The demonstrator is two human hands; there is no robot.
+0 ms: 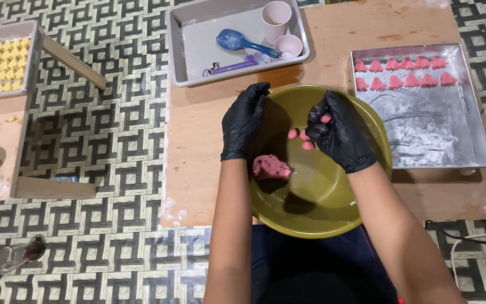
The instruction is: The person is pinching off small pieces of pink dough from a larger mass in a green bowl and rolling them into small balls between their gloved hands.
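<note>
Both my hands wear black gloves and hover over an olive-green bowl (pixel 333 208) on a low wooden board. My right hand (pixel 338 132) is closed around small pieces of pink dough (pixel 300 137), with a few bits showing between the fingers. My left hand (pixel 244 119) hangs over the bowl's left rim, fingers curled and apart, holding nothing. A lump of pink dough (pixel 271 167) lies inside the bowl below my left hand.
A metal tray (pixel 440 124) at the right holds two rows of pink shaped pieces (pixel 403 73). A grey tray (pixel 198 56) at the back holds a blue spoon (pixel 237 41), two pink cups and a purple tool. Yellow pieces (pixel 1 65) fill a tray at far left.
</note>
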